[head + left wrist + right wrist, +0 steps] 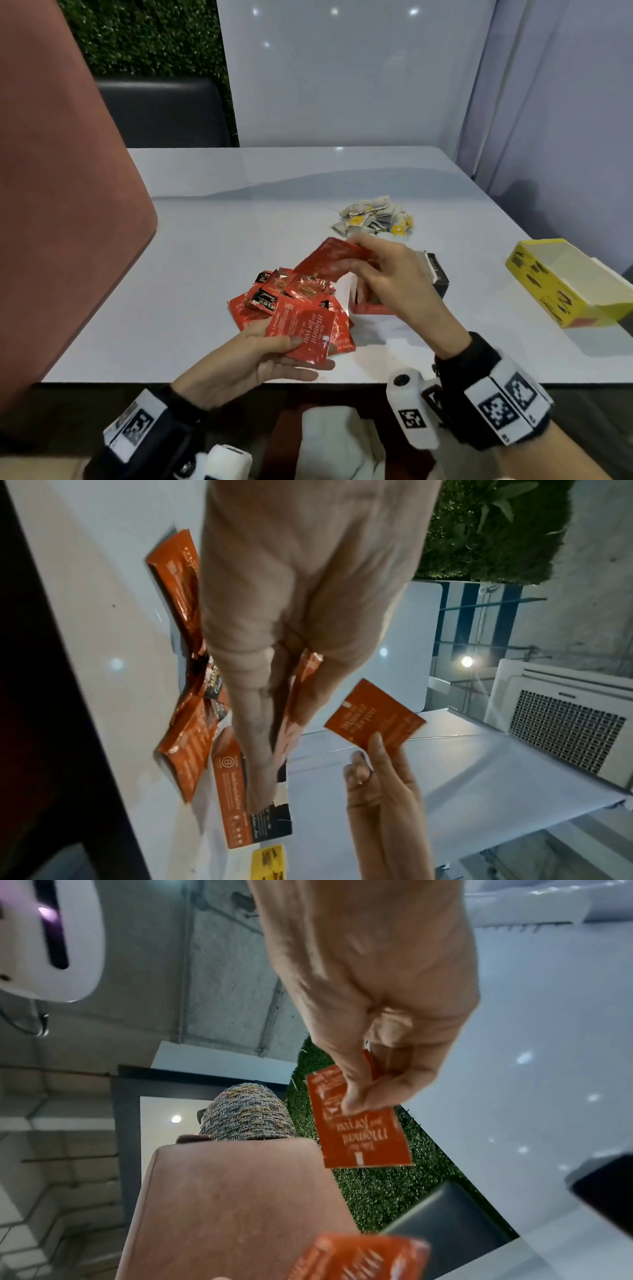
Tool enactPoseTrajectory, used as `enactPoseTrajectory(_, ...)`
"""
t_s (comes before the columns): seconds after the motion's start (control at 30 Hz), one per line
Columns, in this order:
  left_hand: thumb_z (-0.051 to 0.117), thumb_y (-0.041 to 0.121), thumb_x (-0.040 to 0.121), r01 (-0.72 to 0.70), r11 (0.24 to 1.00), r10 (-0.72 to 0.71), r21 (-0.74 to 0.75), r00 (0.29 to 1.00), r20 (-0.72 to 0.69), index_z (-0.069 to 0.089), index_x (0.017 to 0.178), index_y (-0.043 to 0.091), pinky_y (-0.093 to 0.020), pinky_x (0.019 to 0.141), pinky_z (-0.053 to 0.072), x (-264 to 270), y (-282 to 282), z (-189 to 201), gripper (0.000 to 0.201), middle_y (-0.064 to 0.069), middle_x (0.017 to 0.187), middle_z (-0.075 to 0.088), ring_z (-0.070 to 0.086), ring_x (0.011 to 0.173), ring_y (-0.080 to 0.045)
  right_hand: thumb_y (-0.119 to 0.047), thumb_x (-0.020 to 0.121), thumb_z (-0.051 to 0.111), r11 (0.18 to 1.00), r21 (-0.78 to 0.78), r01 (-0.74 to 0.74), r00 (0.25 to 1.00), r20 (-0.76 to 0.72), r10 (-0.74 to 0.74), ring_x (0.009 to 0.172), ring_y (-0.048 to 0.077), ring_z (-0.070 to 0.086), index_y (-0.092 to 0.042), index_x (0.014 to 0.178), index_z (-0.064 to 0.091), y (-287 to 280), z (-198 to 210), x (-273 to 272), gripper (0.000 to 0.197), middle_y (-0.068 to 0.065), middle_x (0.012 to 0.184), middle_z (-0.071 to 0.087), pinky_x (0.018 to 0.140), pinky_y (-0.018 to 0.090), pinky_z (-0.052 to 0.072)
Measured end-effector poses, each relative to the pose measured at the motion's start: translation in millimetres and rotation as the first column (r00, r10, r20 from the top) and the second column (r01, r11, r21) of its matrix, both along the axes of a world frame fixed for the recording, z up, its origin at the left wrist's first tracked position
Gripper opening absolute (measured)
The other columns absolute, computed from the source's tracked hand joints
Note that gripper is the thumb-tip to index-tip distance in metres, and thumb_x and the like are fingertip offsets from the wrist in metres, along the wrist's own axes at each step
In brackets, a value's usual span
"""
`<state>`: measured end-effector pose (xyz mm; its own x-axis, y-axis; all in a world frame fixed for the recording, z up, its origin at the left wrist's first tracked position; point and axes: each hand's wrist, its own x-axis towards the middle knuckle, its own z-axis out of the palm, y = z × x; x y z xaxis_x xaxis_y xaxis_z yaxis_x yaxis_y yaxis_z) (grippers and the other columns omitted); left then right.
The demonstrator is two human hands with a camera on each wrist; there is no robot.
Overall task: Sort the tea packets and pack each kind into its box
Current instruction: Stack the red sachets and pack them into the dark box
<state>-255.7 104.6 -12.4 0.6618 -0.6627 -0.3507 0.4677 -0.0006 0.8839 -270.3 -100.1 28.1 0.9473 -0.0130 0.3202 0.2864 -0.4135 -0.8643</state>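
Nearest me, my left hand (255, 356) pinches a glossy red foil tea packet (303, 330) over the white tabletop (191, 274). Beyond it, my right hand (390, 274) pinches another red packet (334, 258) above the open red cardboard box (371, 308). Farther back lie loose white paper teabags (375, 216); the open yellow box (565, 284) sits well right.

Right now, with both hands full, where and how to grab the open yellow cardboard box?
Grip the yellow cardboard box by its long near wall, thumb outside and fingers inside, coming from above on the right. It lies open-topped, empty inside as far as shown, and stands apart from the packets.
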Motion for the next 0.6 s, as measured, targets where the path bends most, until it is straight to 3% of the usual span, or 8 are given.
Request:
enactPoseTrajectory(0.07, 0.049, 0.008, 0.090, -0.015, 1.000, 0.013, 0.025, 0.998, 0.063, 0.055, 0.117, 0.010, -0.033, 0.072, 0.058, -1, -1, -2, 0.028, -0.014, 0.111, 0.069, 0.067, 0.098, -0.036, 0.008, 0.087, 0.052, 0.997, 0.057, -0.050, 0.996, 0.071, 0.046, 0.069, 0.015, 0.070, -0.010, 0.094, 0.068, -3, -2, -8, 0.025, 0.004, 0.081, 0.072, 0.064, 0.031, 0.057)
enactPoseTrajectory(0.17, 0.044, 0.007, 0.095, -0.047, 0.993, 0.008, 0.109, 0.944, 0.331, 0.061, 0.117, 0.020, -0.025, 0.068, 0.056, 1, -5, 0, 0.031, 0.006, 0.113, 0.070, 0.070, 0.094, -0.028, 0.015, 0.082, 0.050, 0.997, 0.071, -0.037, 0.989, 0.147, 0.027, 0.100, 0.012, 0.066, -0.008, 0.099, 0.071, -8, -14, -19, 0.036, 0.000, 0.104, 0.071, 0.080, 0.035, 0.057)
enactPoseTrajectory(0.23, 0.042, -0.002, 0.094, -0.122, 0.981, 0.039, 0.149, 0.883, 0.468, 0.064, 0.110, 0.029, -0.020, 0.072, 0.055, 3, -8, -1, 0.041, 0.020, 0.102, 0.071, 0.070, 0.093, -0.014, 0.002, 0.082, 0.049, 0.999, 0.052, -0.006, 0.982, 0.190, -0.004, 0.110, 0.009, 0.061, -0.013, 0.102, 0.070, -9, -27, -26, 0.033, -0.005, 0.114, 0.068, 0.082, 0.035, 0.056)
enactPoseTrajectory(0.27, 0.044, -0.005, 0.092, -0.153, 0.974, 0.042, 0.167, 0.847, 0.530, 0.063, 0.108, 0.033, -0.017, 0.077, 0.054, 4, -10, -2, 0.045, 0.025, 0.100, 0.070, 0.067, 0.097, -0.005, -0.008, 0.081, 0.048, 1.000, 0.020, 0.011, 0.974, 0.224, -0.015, 0.114, 0.007, 0.059, -0.017, 0.104, 0.069, -8, -32, -29, 0.033, -0.008, 0.117, 0.066, 0.086, 0.029, 0.055)
enactPoseTrajectory(0.37, 0.049, -0.002, 0.089, -0.198, 0.955, -0.013, 0.223, 0.721, 0.693, 0.054, 0.108, 0.047, -0.009, 0.085, 0.045, 6, -17, -5, 0.052, 0.025, 0.107, 0.066, 0.057, 0.104, 0.009, -0.019, 0.082, 0.048, 0.989, -0.134, 0.055, 0.944, 0.329, -0.008, 0.120, -0.002, 0.052, -0.020, 0.114, 0.065, 1, -45, -30, 0.036, -0.013, 0.124, 0.061, 0.094, 0.017, 0.047)
enactPoseTrajectory(0.47, 0.044, 0.005, 0.070, -0.118, 0.993, 0.079, 0.021, 0.772, 0.631, 0.063, 0.112, 0.033, -0.013, 0.084, 0.046, 9, -22, -6, 0.054, 0.012, 0.110, 0.069, 0.060, 0.107, -0.002, -0.026, 0.087, 0.055, 0.954, -0.293, 0.057, 0.940, 0.338, 0.047, 0.125, -0.005, 0.045, -0.018, 0.126, 0.056, 8, -56, -25, 0.039, -0.012, 0.135, 0.052, 0.103, 0.017, 0.040)
enactPoseTrajectory(0.53, 0.049, 0.010, 0.061, -0.094, 0.974, 0.178, -0.205, 0.875, 0.449, 0.069, 0.113, 0.021, -0.023, 0.082, 0.051, 13, -21, -8, 0.056, -0.004, 0.115, 0.068, 0.062, 0.108, -0.017, -0.039, 0.089, 0.052, 0.917, -0.396, 0.056, 0.949, 0.306, 0.074, 0.130, -0.003, 0.039, -0.020, 0.134, 0.046, 10, -59, -22, 0.049, -0.010, 0.142, 0.044, 0.108, 0.016, 0.032)
enactPoseTrajectory(0.6, 0.061, 0.021, 0.065, -0.161, 0.918, 0.272, -0.362, 0.920, 0.281, 0.069, 0.111, 0.011, -0.027, 0.076, 0.054, 15, -21, -6, 0.047, -0.014, 0.112, 0.068, 0.064, 0.103, -0.023, -0.044, 0.089, 0.049, 0.834, -0.543, 0.102, 0.937, 0.335, 0.104, 0.132, 0.003, 0.037, -0.018, 0.138, 0.039, 11, -59, -19, 0.056, -0.005, 0.145, 0.042, 0.113, 0.019, 0.025)
